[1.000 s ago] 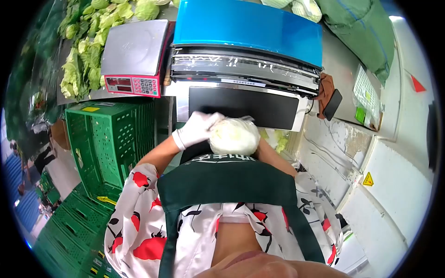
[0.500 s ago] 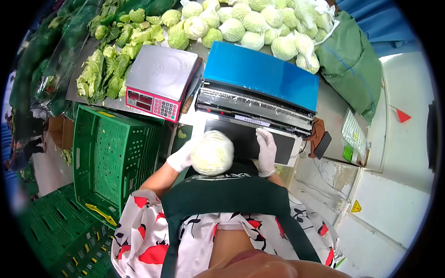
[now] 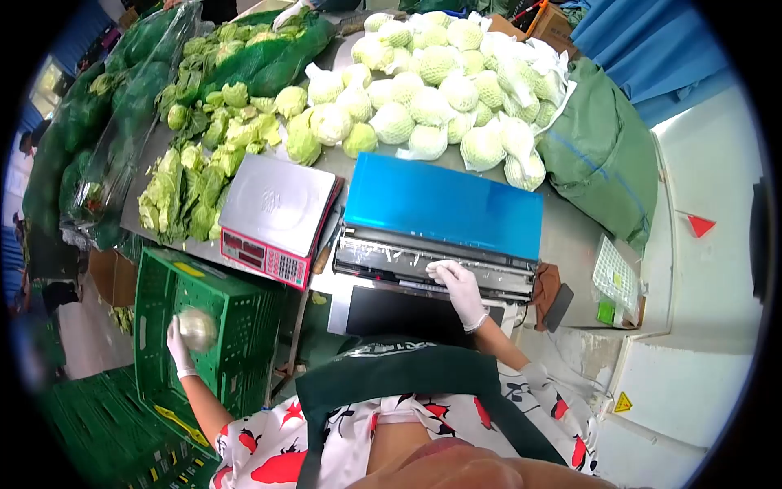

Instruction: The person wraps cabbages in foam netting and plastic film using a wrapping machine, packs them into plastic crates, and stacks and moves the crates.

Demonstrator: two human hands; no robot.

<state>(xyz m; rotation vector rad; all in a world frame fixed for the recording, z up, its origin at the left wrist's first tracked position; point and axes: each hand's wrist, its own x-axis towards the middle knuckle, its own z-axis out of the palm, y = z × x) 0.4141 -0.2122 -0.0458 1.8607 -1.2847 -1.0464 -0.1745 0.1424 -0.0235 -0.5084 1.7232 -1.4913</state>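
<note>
My left hand (image 3: 178,347), in a white glove, is inside the green crate (image 3: 151,306) at the left. Its fingers curve against the left side of a pale round cabbage (image 3: 198,328), which looks shiny, as if in clear film. How firmly they hold it is hard to see. In a matching glove, my right hand (image 3: 459,291) reaches to the front slot of the blue-topped wrapping machine (image 3: 444,204). Its fingers are pressed together at the slot's edge, and whatever is between them is hidden. The machine's dark plate (image 3: 399,314) lies below that hand.
A scale (image 3: 281,200) stands left of the machine, beside loose cabbage leaves (image 3: 183,191). Cabbages in white foam nets (image 3: 440,106) are heaped behind. A green sack (image 3: 603,151) stands at the right, near a dark phone-like object (image 3: 558,308). Another person's gloved hand (image 3: 291,14) shows at the back.
My left hand has carried the cabbage from in front of the machine leftward into the green crate. My right hand has moved from the plate up to the machine's slot. The view has tilted upward.
</note>
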